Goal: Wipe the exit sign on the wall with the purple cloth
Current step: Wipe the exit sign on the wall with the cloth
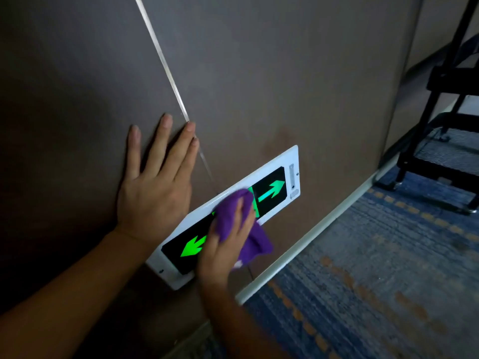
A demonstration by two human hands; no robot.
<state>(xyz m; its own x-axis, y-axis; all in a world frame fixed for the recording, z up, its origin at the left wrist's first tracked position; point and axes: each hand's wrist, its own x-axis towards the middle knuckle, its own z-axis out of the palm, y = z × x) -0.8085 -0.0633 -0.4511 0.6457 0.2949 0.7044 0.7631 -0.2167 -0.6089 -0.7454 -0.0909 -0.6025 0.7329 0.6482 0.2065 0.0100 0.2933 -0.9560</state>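
Observation:
The exit sign (272,195) is a white-framed black panel with glowing green arrows, set low in the brown wall (259,73). My right hand (223,247) presses the purple cloth (241,218) against the sign's middle, hiding the central part of the panel. One green arrow shows to the left of the cloth, another to the right. My left hand (155,182) lies flat on the wall above the sign's left end, fingers spread, holding nothing.
A thin metal strip (166,66) runs down the wall to the sign. A white baseboard (324,229) meets blue patterned carpet (375,281). A black wheeled metal stand (440,130) sits at the right on the carpet.

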